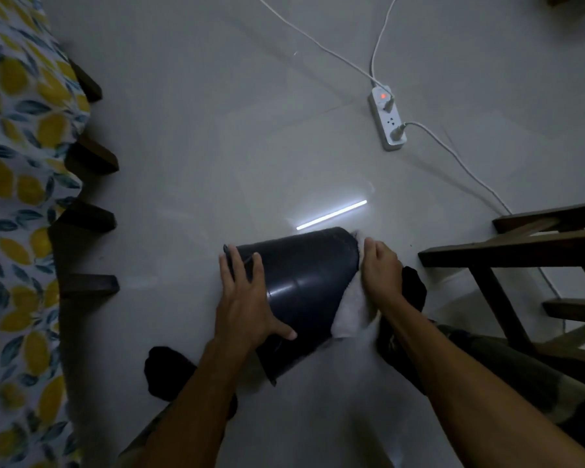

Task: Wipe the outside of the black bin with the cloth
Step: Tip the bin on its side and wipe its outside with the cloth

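We lay our left hand [247,298], fingers spread flat, on the tipped round black plastic bin [304,282] to steady it while our right hand [382,271] fingers press the white cloth [350,312] against its side.

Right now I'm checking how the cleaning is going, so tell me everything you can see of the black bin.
The black plastic bin lies tilted on its side on the pale tiled floor, smooth and glossy, tapered. The left hand lies flat on its side; the right hand presses a white cloth against its right side.

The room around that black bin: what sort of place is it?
Probably a home living or dining room: a lemon-print cloth draped over furniture, a wooden chair frame, and a power strip on the glossy tiled floor.
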`<state>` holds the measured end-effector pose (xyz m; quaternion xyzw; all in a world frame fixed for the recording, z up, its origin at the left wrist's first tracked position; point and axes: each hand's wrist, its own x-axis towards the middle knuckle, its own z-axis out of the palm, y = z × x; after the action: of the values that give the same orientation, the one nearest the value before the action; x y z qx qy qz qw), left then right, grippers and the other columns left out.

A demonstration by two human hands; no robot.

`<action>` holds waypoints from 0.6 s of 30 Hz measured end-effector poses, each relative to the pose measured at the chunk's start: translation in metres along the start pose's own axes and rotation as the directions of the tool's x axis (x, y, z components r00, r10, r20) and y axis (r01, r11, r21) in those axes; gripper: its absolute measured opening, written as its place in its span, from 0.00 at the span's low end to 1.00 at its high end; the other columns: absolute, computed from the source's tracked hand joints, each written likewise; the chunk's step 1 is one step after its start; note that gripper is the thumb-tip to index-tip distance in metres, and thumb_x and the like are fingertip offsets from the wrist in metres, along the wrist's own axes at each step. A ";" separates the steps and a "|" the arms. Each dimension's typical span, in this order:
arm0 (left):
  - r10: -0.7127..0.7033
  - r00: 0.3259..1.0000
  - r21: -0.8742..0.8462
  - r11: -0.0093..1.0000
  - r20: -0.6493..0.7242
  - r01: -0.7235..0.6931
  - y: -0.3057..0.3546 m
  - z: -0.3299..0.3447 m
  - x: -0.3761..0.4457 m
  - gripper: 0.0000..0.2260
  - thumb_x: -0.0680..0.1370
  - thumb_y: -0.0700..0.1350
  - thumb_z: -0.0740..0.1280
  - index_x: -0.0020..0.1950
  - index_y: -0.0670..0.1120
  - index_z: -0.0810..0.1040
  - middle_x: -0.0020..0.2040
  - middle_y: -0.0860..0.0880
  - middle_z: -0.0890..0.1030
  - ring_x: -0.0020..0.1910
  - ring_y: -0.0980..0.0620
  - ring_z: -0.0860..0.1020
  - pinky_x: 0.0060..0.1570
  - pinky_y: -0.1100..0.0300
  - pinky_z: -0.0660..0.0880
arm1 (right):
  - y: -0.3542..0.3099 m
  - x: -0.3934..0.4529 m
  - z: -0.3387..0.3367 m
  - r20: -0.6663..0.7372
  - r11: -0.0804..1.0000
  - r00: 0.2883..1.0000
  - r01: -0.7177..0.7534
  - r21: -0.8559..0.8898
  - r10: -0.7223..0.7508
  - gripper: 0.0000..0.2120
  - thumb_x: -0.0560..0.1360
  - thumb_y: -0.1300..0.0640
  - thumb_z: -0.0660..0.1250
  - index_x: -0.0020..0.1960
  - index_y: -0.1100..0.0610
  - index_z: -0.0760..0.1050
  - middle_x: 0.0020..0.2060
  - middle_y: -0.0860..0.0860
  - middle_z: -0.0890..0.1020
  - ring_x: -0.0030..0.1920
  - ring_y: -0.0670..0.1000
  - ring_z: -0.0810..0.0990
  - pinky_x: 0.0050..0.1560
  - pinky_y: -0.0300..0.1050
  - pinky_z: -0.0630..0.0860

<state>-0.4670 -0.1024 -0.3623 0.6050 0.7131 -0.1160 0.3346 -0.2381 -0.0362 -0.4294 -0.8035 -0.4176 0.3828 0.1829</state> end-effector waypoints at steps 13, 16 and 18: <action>0.084 0.923 0.131 0.991 -0.376 -0.037 -0.019 0.038 -0.044 0.49 0.65 0.66 0.75 0.78 0.44 0.62 0.82 0.39 0.48 0.79 0.38 0.51 0.70 0.41 0.62 | -0.013 -0.003 0.004 -0.036 1.000 0.999 -0.003 0.019 0.004 0.15 0.87 0.53 0.53 0.50 0.58 0.73 0.42 0.52 0.77 0.39 0.49 0.75 0.31 0.28 0.62; 0.038 0.920 0.146 0.989 -0.391 0.021 -0.012 0.043 -0.068 0.39 0.70 0.70 0.67 0.72 0.45 0.71 0.68 0.41 0.76 0.65 0.43 0.75 0.59 0.46 0.73 | -0.007 -0.023 -0.017 -0.189 0.993 0.981 -0.030 0.113 0.051 0.16 0.86 0.50 0.53 0.51 0.59 0.75 0.42 0.52 0.78 0.43 0.52 0.78 0.34 0.37 0.67; 0.033 0.897 0.101 0.995 -0.441 0.013 -0.011 0.039 -0.073 0.35 0.70 0.68 0.70 0.68 0.46 0.73 0.53 0.47 0.83 0.50 0.48 0.80 0.47 0.52 0.74 | -0.010 -0.038 -0.027 -0.251 0.989 0.968 0.012 0.149 0.026 0.17 0.86 0.51 0.54 0.53 0.60 0.76 0.43 0.52 0.78 0.44 0.52 0.79 0.40 0.41 0.68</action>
<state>-0.4607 -0.1845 -0.3486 0.6352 0.7607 -0.0099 0.1333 -0.2365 -0.0608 -0.3886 -0.8312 -0.3582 0.3085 0.2927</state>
